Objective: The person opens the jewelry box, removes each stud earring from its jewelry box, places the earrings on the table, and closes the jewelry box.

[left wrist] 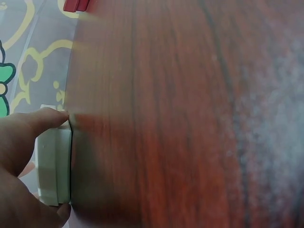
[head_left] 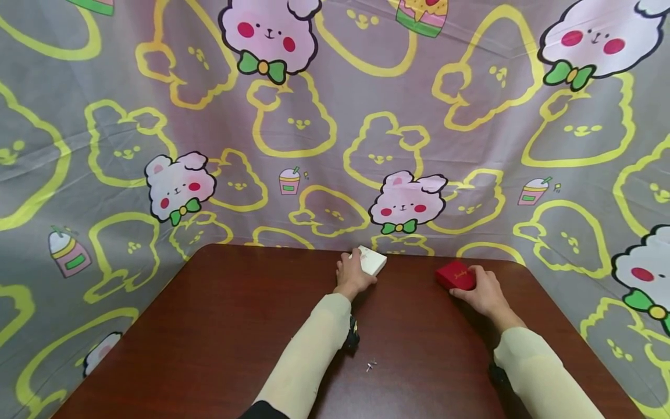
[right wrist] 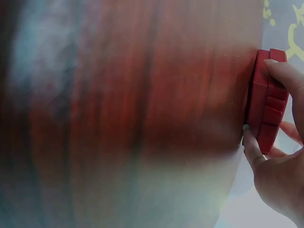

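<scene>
My left hand [head_left: 353, 274] grips a small flat white box [head_left: 373, 262] near the table's back edge. In the left wrist view, fingertips sit at opposite ends of the white box [left wrist: 53, 161], which lies close against the tabletop. Farther right, my right hand [head_left: 485, 292] holds a small red box [head_left: 455, 274] with gold lettering on its lid. The right wrist view has thumb and fingers spread across the red box [right wrist: 268, 102], its stepped side facing the camera. Nearer the front lie a few tiny shiny metallic pieces [head_left: 370, 365], too small to identify.
The dark brown wooden table [head_left: 235, 326] has rounded back corners. Behind it and along both sides hangs a grey cloth [head_left: 324, 174] printed with yellow outlines and white bunnies. Dark wrist devices are strapped under both sleeves.
</scene>
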`<state>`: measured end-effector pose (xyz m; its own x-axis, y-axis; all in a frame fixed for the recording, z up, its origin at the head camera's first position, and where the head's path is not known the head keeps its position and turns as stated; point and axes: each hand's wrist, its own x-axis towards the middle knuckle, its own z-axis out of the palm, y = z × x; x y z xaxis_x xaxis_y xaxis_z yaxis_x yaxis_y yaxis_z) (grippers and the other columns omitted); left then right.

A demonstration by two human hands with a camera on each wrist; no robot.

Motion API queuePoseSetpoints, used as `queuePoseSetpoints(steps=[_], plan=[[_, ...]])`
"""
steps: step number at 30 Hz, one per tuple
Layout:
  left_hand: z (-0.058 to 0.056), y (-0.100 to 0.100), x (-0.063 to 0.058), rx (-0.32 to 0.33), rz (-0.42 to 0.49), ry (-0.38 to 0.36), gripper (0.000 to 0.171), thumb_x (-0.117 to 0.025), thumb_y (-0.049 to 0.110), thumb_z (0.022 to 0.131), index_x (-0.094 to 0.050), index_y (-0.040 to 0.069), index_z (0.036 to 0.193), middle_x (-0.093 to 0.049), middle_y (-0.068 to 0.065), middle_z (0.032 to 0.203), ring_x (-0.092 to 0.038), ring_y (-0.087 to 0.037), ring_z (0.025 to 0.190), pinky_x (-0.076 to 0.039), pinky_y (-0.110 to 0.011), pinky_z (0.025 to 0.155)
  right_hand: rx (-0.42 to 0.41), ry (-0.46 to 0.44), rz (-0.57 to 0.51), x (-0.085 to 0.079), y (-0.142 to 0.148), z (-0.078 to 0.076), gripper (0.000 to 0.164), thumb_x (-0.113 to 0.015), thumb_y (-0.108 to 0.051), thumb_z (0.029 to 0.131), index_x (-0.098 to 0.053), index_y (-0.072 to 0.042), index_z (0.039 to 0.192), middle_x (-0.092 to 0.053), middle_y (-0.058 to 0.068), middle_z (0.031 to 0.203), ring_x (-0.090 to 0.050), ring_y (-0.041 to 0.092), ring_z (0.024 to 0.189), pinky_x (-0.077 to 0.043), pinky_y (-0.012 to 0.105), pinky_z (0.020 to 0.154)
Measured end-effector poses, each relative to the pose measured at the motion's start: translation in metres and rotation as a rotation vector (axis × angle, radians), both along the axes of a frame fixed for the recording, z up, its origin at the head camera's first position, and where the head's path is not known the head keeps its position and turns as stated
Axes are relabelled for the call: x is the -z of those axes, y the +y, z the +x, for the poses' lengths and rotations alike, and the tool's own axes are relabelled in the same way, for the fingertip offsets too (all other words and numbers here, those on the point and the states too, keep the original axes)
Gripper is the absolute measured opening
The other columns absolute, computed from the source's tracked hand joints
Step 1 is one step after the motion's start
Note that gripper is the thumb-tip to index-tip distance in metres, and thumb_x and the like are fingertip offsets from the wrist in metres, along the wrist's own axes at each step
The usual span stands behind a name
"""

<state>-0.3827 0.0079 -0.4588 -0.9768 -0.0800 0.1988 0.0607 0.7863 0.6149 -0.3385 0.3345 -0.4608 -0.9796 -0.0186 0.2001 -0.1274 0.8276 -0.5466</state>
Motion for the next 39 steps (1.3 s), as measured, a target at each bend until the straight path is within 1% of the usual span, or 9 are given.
queuePoseSetpoints(steps=[4,9,14,16,19,23,28,35,39], plan=[[0.001,-0.001,0.0,0.005,0.011,0.021,0.083,-0.095,0.025,0.069,-0.051,0.009,0.137,-0.052,-0.021,0.127,-0.052,-0.038,0.111,-0.045,-0.053,0.096,0.003,-0.011,0.019,0.0,0.002,0.001,0.085,-0.082,-0.031,0.083,-0.037,0.015,0.138,-0.043,0.038,0.124,-0.045,0.05,0.111,-0.049,0.06,0.088],[-0.004,-0.002,0.002,0.014,0.019,0.026,0.084,-0.097,0.024,0.066,-0.053,0.011,0.137,-0.053,-0.02,0.127,-0.053,-0.038,0.111,-0.046,-0.05,0.095,-0.004,-0.002,0.026,-0.001,0.001,0.0,0.083,-0.082,-0.03,0.083,-0.038,0.015,0.138,-0.043,0.039,0.123,-0.045,0.05,0.11,-0.049,0.06,0.088],[-0.007,-0.007,0.004,0.025,0.022,0.042,0.083,-0.098,0.022,0.065,-0.056,0.011,0.135,-0.055,-0.018,0.125,-0.054,-0.037,0.109,-0.048,-0.048,0.092,0.002,-0.046,0.004,-0.005,0.0,0.005,0.091,-0.084,-0.032,0.081,-0.033,0.011,0.143,-0.029,0.042,0.136,-0.034,0.058,0.119,-0.045,0.066,0.09],[-0.006,-0.009,0.003,0.034,0.029,0.051,0.082,-0.098,0.021,0.064,-0.057,0.01,0.134,-0.055,-0.019,0.124,-0.055,-0.037,0.108,-0.048,-0.047,0.092,0.004,-0.069,-0.01,-0.007,0.0,0.007,0.096,-0.085,-0.033,0.08,-0.029,0.009,0.147,-0.022,0.042,0.141,-0.028,0.061,0.122,-0.044,0.069,0.091],[-0.005,-0.011,0.002,0.047,0.04,0.06,0.081,-0.098,0.018,0.063,-0.057,0.008,0.133,-0.056,-0.02,0.123,-0.055,-0.038,0.108,-0.048,-0.045,0.092,-0.004,-0.086,-0.016,-0.012,0.001,0.011,0.103,-0.086,-0.035,0.079,-0.024,0.008,0.15,-0.018,0.042,0.145,-0.024,0.061,0.124,-0.043,0.07,0.091],[-0.005,-0.014,0.003,0.063,0.051,0.069,0.079,-0.098,0.017,0.065,-0.057,0.008,0.133,-0.056,-0.021,0.124,-0.054,-0.038,0.109,-0.048,-0.045,0.094,-0.022,-0.086,-0.003,-0.016,0.004,0.014,0.109,-0.085,-0.041,0.079,-0.021,0.01,0.151,-0.018,0.041,0.145,-0.024,0.061,0.125,-0.044,0.07,0.092],[-0.006,-0.019,0.005,0.084,0.057,0.076,0.078,-0.096,0.016,0.067,-0.056,0.005,0.133,-0.056,-0.021,0.124,-0.052,-0.038,0.11,-0.047,-0.044,0.094,-0.035,-0.067,0.023,-0.023,0.007,0.015,0.111,-0.085,-0.043,0.079,-0.02,0.01,0.152,-0.018,0.042,0.146,-0.023,0.062,0.126,-0.045,0.071,0.091],[-0.001,-0.024,0.001,0.106,0.105,0.031,0.08,-0.096,0.015,0.068,-0.055,0.004,0.135,-0.053,-0.024,0.128,-0.049,-0.04,0.115,-0.046,-0.047,0.097,-0.068,0.003,0.062,-0.031,0.0,0.019,0.105,-0.086,-0.043,0.079,-0.027,0.006,0.151,-0.025,0.038,0.145,-0.029,0.057,0.128,-0.048,0.068,0.09],[-0.002,-0.025,0.0,0.102,0.108,0.021,0.081,-0.097,0.017,0.067,-0.055,0.006,0.136,-0.054,-0.023,0.129,-0.05,-0.038,0.114,-0.046,-0.046,0.096,-0.099,0.054,0.079,-0.036,-0.009,0.023,0.1,-0.087,-0.04,0.078,-0.032,0.004,0.149,-0.03,0.035,0.144,-0.035,0.053,0.126,-0.05,0.066,0.089]])
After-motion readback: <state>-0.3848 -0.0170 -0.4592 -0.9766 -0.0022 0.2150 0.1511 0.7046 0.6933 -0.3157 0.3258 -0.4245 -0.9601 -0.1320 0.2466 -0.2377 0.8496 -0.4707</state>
